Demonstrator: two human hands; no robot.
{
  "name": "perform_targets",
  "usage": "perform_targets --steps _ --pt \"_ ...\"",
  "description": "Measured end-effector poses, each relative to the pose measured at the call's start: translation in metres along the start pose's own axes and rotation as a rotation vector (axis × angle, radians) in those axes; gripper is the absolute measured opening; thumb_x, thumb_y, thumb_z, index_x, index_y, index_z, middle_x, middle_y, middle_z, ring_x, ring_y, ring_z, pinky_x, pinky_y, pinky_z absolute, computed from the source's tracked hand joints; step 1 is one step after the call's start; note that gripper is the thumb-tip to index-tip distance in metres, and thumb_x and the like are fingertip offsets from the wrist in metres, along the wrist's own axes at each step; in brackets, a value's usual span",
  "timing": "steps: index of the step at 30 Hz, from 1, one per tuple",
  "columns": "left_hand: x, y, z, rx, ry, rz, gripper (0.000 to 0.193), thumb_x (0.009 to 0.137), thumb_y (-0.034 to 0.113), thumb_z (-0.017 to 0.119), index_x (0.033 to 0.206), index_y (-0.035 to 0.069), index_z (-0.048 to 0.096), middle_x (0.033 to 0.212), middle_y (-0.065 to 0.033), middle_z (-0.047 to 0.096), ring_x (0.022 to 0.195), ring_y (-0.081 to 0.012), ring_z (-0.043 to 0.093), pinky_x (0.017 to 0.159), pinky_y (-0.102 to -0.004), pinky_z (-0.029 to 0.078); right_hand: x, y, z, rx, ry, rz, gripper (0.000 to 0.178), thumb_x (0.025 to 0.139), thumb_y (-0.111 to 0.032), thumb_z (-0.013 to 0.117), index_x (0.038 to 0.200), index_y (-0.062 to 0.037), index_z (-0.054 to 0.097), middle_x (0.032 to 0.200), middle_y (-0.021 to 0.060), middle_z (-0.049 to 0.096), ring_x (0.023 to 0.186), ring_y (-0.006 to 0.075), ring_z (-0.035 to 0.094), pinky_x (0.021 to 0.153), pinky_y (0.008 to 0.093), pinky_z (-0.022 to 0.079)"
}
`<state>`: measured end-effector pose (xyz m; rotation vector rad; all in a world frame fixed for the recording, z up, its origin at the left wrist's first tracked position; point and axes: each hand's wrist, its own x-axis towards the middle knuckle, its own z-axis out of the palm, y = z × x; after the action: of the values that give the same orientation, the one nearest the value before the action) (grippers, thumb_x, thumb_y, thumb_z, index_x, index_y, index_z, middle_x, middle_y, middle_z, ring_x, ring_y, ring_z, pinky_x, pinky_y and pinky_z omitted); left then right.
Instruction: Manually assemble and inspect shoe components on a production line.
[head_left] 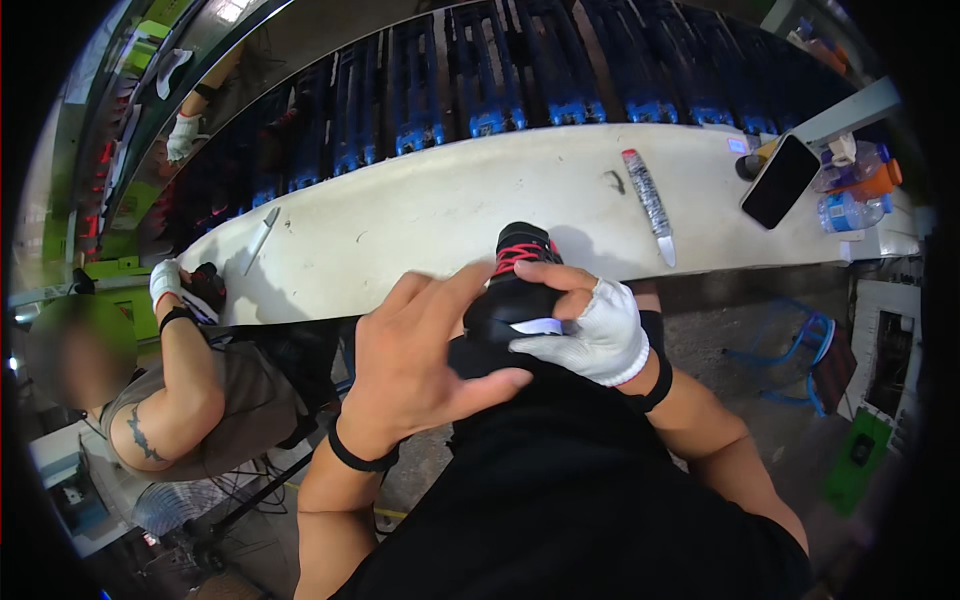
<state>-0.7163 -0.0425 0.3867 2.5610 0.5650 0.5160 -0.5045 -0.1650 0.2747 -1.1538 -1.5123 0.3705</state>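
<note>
A black shoe with red laces lies before me at the near edge of the pale bench, its toe pointing away. My right hand, in a white glove with some fingertips bare, grips the shoe from its right side. A light patch shows on the shoe beside the glove. Bare and ungloved, my left hand is at the shoe's left, fingers and thumb spread apart. Its fingertips are close to the laces; whether they touch is unclear.
The pale bench holds a wrapped marker-like tool, a white pen, a phone and plastic bottles. Blue-ended racks run behind it. A co-worker sits at the left, with a gloved hand at another shoe.
</note>
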Motion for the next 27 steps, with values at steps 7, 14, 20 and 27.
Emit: perform_targets --steps 7,14,20,27 --pt "-0.008 -0.022 0.01 0.105 -0.104 -0.101 0.091 0.074 0.063 0.095 0.138 0.003 0.073 0.119 -0.0169 0.08 0.103 -0.0353 0.081 0.085 -0.0423 0.065 -0.025 0.006 0.0 -0.303 -0.167 0.286 0.038 0.076 -0.029 0.101 0.098 -0.0087 0.077 0.152 0.0127 0.07 0.092 0.0321 0.078 0.08 0.0405 0.061" --pt "-0.051 -0.045 0.017 -0.089 -0.004 -0.325 0.074 0.077 0.04 0.1 0.135 0.0 0.078 0.12 -0.0246 0.082 0.108 -0.037 0.083 0.095 -0.0417 0.065 -0.023 0.015 0.013 -0.308 -0.096 0.272 0.051 0.079 -0.035 0.1 0.114 -0.0079 0.076 0.119 0.0043 0.075 0.087 0.0259 0.075 0.078 0.0399 0.06" --pt "-0.065 -0.046 0.009 -0.015 -0.118 -0.409 0.087 0.08 0.046 0.096 0.146 -0.005 0.07 0.122 -0.028 0.081 0.108 -0.0408 0.082 0.095 -0.0434 0.064 -0.019 0.018 0.025 -0.337 -0.218 0.259 0.043 0.08 -0.035 0.097 0.105 -0.007 0.075 0.123 0.0057 0.075 0.083 0.0251 0.074 0.074 0.042 0.059" --pt "-0.044 -0.039 0.044 0.225 -0.332 -0.619 0.104 0.089 0.057 0.087 0.157 -0.011 0.047 0.105 -0.0316 0.079 0.09 -0.0488 0.08 0.078 -0.0538 0.064 -0.016 0.011 0.044 -0.647 -0.253 -0.012 0.034 0.08 -0.033 0.095 0.092 -0.01 0.074 0.129 0.0102 0.077 0.077 0.0252 0.072 0.073 0.0433 0.058"
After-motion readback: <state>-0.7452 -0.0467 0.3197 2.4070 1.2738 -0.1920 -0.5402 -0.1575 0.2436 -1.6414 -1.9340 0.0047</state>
